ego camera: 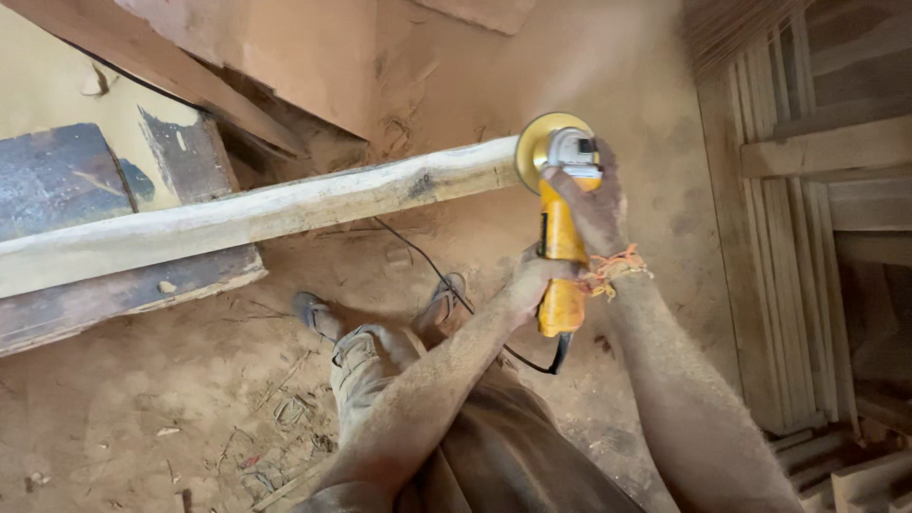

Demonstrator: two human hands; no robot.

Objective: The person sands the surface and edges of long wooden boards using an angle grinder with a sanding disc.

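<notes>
Sawdust covers the floor wherever I look, and more of it hangs in the air at the top of the frame. Across this runs the plank, a long pale board whose axis climbs from the left edge toward upper centre, where its end meets the grinder. It rests on a dark bench in the upper left. At the right edge slats stand upright in a stack, with a few more lying at lower right; I see no containers anywhere.

From my hands, the plank lies up and to the left. The grinder has a yellow body running nearly straight up the frame, almost crosswise to the plank, and its disc touches the plank's right end. A black cord trails from the handle's base down and left over the floor.

My right hand is the nearer one to the disc, its fingers clenched around the grinder's head just behind the guard, with frayed orange thread tied at the wrist. My left hand sits lower, fingers wrapped on the handle's rear. Both forearms are dusted brown. My feet stand just below the plank, at centre frame.
</notes>
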